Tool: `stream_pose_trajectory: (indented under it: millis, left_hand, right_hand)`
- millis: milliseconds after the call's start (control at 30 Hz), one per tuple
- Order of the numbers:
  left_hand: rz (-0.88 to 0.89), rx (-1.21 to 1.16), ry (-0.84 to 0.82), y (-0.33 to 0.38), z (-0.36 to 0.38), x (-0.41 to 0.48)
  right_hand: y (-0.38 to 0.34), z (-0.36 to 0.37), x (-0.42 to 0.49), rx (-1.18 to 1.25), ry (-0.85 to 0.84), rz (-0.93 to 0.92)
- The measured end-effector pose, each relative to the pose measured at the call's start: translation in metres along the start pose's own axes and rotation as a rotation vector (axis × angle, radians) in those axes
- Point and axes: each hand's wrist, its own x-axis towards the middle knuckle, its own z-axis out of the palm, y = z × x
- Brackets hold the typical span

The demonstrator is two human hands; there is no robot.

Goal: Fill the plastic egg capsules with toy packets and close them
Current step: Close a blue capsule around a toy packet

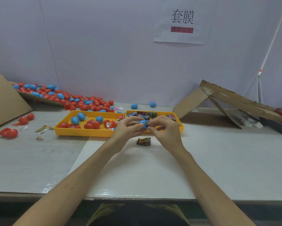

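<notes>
**Hands.** The left hand (128, 126) grips the left side of the blue egg capsule (143, 124) with curled fingers. The right hand (165, 128) pinches the right side of the same capsule between thumb and fingertips.

**Task item.** The blue egg capsule is held in the air between both hands, over the front part of the right tray (181, 127) and clear of the worktop (218, 160). A strip of printed packet material shows at its upper right edge. Whether the capsule is fully closed cannot be determined.

**Worktop, near zone.** 1 single toy packet (143, 141) lies on the worktop just below the hands, near the front of the trays.

**Trays.** 2 yellow trays stand side by side behind the hands.
- The left tray (81, 133) holds 3 blue capsules and several red capsules and halves.
- The right tray holds the loose toy packets (151, 114).

**Surroundings.**
- A capsule pile (63, 97) of red and blue pieces lies at the rear left, partly on a cardboard sheet (44, 99).
- 2 stray blue capsules (134, 106) lie near the wall behind the trays.
- Open red capsules (9, 132) lie at the left of the worktop.
- Folded cardboard (218, 101) stands at the rear right.
- A paper sign (182, 22) is fixed to the wall.
</notes>
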Motion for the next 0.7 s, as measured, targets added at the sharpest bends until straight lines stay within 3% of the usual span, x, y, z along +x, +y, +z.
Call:
stream_pose_trajectory:
  millis: [700]
  left_hand:
    - [0.018,0.080,0.071,0.0025,0.0009,-0.0018]
  right_hand:
    - [0.0033,0.0021,0.0006,-0.044,-0.033,0.027]
